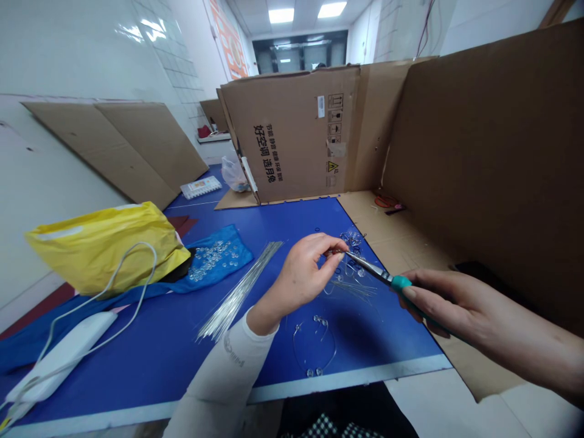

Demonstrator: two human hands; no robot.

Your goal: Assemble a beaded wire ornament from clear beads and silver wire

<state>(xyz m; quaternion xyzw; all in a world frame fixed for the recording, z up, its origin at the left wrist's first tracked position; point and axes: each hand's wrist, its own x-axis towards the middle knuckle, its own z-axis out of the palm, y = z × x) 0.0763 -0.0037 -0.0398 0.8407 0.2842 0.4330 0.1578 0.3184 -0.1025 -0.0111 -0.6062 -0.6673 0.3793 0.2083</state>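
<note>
Bright ceiling lights point(281, 16), warped edges

Work table point(351, 378) with cardboard panel point(292, 134) behind it, plastic bag point(103, 246) on table at left, glass beads point(214, 261) on cloth point(237, 249) just beside bag, wire rods point(239, 292) right of cloth, left hand point(303, 274) right of rods, pliers point(369, 269) in right hand point(451, 304) farther right, bent wire pieces point(314, 347) on table nearer front edge

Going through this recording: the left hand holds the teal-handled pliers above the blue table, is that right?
No, the hand is wrong: the right hand, not the left hand, holds the teal-handled pliers above the blue table, as the head view shows.
</note>
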